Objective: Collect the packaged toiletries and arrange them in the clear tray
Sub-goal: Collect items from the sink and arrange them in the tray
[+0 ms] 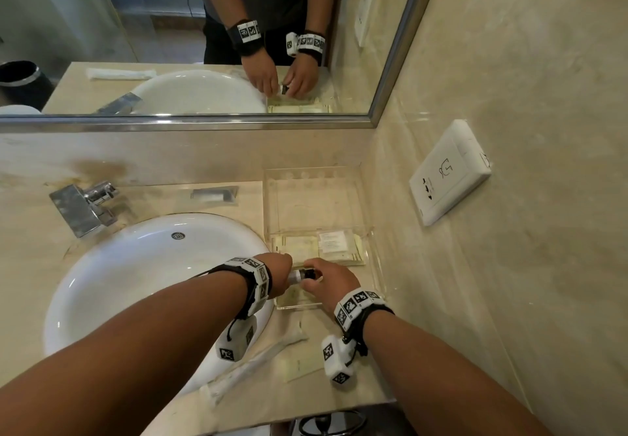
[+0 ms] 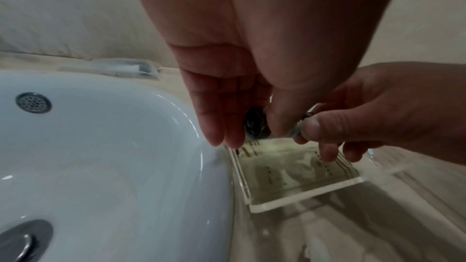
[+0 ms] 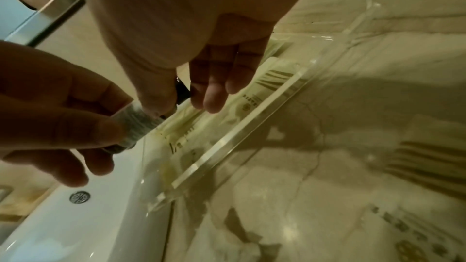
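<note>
A small clear bottle (image 1: 299, 275) with a black cap lies level between both hands, just above the near end of the clear tray (image 1: 373, 259). My left hand (image 1: 288, 274) pinches the bottle's clear body (image 3: 136, 123). My right hand (image 1: 311, 281) grips the black cap end (image 3: 182, 91). In the left wrist view the bottle's round base (image 2: 254, 125) shows between the left fingers. Several pale flat packets (image 1: 326, 248) lie in the tray's near half. On the counter in front lie a long white wrapped item (image 1: 258, 361) and a flat packet (image 1: 302, 364).
The white sink (image 1: 136, 282) borders the tray on the left, with a chrome faucet (image 1: 85, 208) behind it. A small clear-wrapped item (image 1: 214, 194) lies by the back wall. A wall socket (image 1: 448, 174) is at right, and a mirror hangs above.
</note>
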A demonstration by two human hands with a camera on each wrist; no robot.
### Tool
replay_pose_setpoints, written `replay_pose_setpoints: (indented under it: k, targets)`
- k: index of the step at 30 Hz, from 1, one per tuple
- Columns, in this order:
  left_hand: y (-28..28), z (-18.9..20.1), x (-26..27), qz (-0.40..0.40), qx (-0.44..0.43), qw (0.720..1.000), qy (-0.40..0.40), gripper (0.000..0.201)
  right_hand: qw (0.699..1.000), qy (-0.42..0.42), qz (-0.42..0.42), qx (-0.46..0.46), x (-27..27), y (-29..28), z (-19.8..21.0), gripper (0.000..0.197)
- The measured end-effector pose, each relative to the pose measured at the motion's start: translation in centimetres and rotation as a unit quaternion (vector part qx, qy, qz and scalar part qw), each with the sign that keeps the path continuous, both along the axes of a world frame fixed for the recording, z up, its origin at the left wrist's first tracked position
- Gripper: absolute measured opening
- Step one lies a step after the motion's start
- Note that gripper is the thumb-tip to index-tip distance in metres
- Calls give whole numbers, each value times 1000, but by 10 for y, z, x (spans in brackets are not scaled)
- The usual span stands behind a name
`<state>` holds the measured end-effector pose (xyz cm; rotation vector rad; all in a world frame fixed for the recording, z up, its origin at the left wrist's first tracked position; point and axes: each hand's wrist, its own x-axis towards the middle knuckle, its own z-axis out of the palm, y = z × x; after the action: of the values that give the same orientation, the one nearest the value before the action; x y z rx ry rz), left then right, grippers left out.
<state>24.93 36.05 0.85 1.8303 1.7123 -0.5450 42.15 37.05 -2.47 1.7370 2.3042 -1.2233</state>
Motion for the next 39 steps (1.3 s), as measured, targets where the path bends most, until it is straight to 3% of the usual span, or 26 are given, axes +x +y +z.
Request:
replay_pose_setpoints:
  k: [7, 16, 29, 39]
  targets:
    - [1, -11, 2, 20, 32, 999, -17, 26, 996, -69, 44, 32, 12, 6, -11, 33]
    - [-12, -14, -3, 34, 1, 999, -30, 35, 987, -147, 43, 54, 5, 7, -17, 26]
    - [-18, -15, -4, 15, -34, 999, -27, 50, 988, -121, 24, 92, 5, 5, -22, 40]
    - [-10, -11, -2, 11, -24, 999, -18, 43, 991, -98, 27, 85, 6, 3, -20, 39]
